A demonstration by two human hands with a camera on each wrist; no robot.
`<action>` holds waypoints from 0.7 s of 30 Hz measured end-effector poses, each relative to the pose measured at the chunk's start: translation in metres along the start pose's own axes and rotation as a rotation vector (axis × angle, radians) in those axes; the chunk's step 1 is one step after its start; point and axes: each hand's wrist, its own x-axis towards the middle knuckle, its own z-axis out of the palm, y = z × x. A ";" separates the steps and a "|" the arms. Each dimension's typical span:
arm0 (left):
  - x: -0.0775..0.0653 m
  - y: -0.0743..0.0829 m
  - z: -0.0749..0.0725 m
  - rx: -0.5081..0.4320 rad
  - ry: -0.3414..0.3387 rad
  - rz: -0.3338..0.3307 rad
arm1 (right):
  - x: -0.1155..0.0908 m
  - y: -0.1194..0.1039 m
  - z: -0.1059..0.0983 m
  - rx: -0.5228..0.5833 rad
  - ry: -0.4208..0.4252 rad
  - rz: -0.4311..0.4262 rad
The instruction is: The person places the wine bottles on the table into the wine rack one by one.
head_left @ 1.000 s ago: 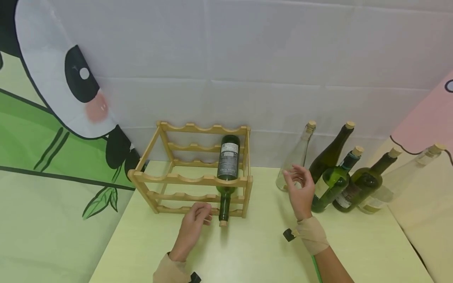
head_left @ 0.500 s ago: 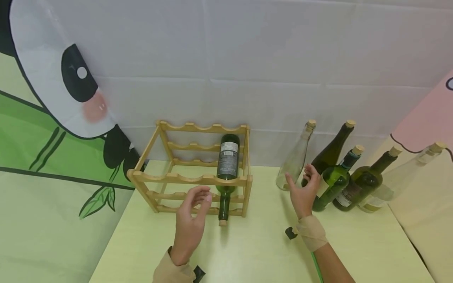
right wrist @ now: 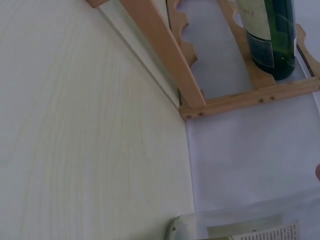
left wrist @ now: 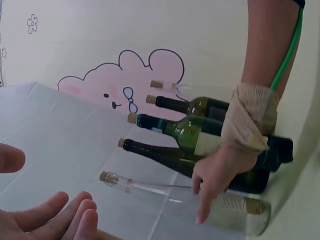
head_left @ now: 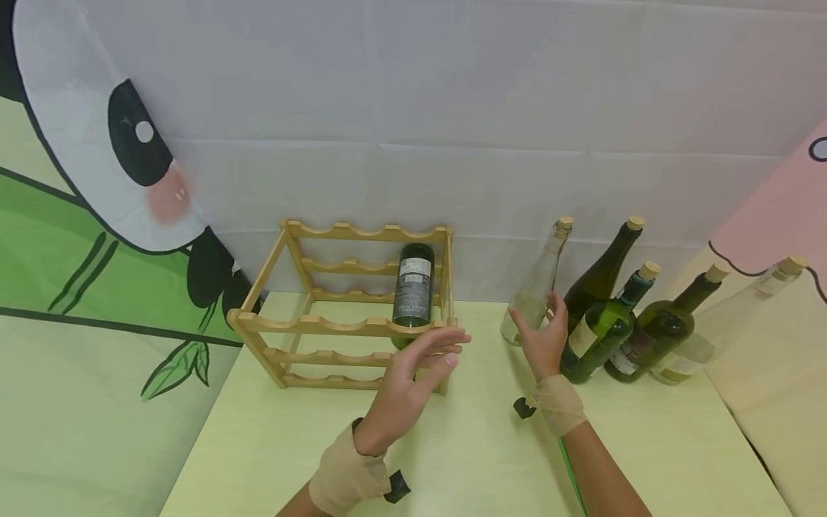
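My right hand [head_left: 545, 343] is at the lower body of a clear corked glass bottle [head_left: 531, 298], its thumb on the near left side and its fingers at the right. The same clear bottle [left wrist: 165, 196] overlaps that hand's fingers in the left wrist view, where they look fairly straight. My left hand [head_left: 413, 384] is raised in front of the wooden wine rack [head_left: 336, 327], fingers loosely spread and holding nothing. A dark green wine bottle [head_left: 413, 287] lies in the rack's rightmost upper slot, base toward the wall; my left hand hides its neck.
Right of the clear bottle stand a slim dark bottle [head_left: 597, 276], a green bottle [head_left: 599, 334], a dark olive bottle [head_left: 662, 330] and another clear bottle [head_left: 717, 330], all corked and close together. A printed cloth [head_left: 484, 108] hangs behind the pale table [head_left: 478, 459].
My left hand has moved right and up, across the front of the racked bottle's neck. My right hand has opened wider and lowered onto the clear bottle's side.
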 end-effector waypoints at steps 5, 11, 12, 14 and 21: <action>0.010 -0.003 0.012 -0.121 -0.099 -0.098 | 0.005 0.002 0.003 -0.018 -0.051 0.101; 0.015 -0.009 0.025 -0.163 -0.161 -0.144 | 0.009 0.009 0.006 -0.095 -0.102 0.164; 0.015 -0.010 0.029 -0.173 -0.176 -0.157 | 0.010 0.011 0.007 -0.112 -0.104 0.171; 0.015 -0.014 0.035 -0.190 -0.206 -0.196 | 0.010 0.015 0.008 -0.135 -0.106 0.180; 0.017 -0.036 0.050 -0.256 -0.219 -0.259 | 0.011 0.025 0.008 -0.135 -0.101 0.170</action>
